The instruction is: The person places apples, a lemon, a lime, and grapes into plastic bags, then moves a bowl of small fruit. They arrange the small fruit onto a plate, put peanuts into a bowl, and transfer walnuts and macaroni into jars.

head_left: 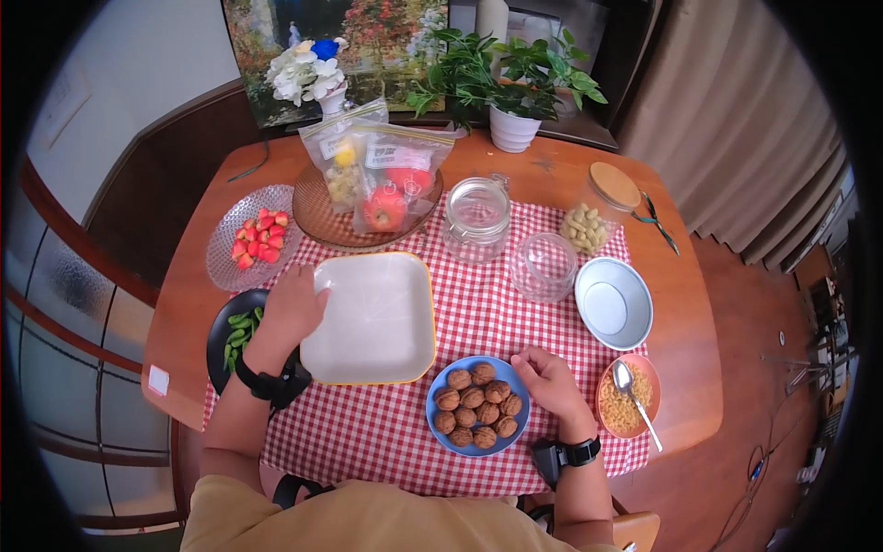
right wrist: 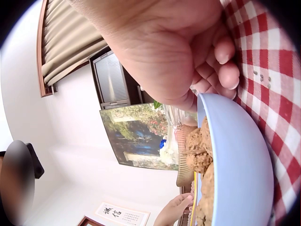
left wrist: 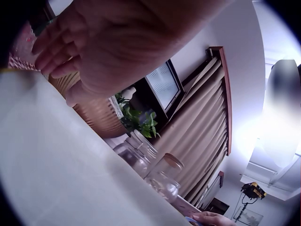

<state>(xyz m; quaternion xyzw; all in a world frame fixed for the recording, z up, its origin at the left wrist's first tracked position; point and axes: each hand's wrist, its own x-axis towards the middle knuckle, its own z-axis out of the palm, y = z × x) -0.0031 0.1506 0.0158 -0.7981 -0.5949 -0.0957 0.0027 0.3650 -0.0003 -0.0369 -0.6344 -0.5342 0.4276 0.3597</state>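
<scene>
My left hand (head_left: 292,308) is at the left edge of a white square dish (head_left: 368,322) with a yellow rim. Its fingers look fairly straight in the left wrist view, and the thumb lies right at the dish's edge. My right hand (head_left: 555,382) holds the rim of a blue bowl (right wrist: 240,155), thumb at the rim and fingers curled along the outer wall. Inside that bowl lie several walnuts (head_left: 473,396). A black plate (head_left: 221,329) of green peppers (head_left: 237,336) is beside my left forearm, and a glass bowl (head_left: 221,267) of strawberries (head_left: 260,239) lies beyond the hand.
Zip bags (head_left: 391,175) of fruit stand on a brown basket-like tray (head_left: 317,225). Glass jars (head_left: 477,221) stand right of it, one with a wooden lid (head_left: 614,182). A metal bowl (head_left: 613,304) and an orange bowl with a spoon (head_left: 635,394) are at the right.
</scene>
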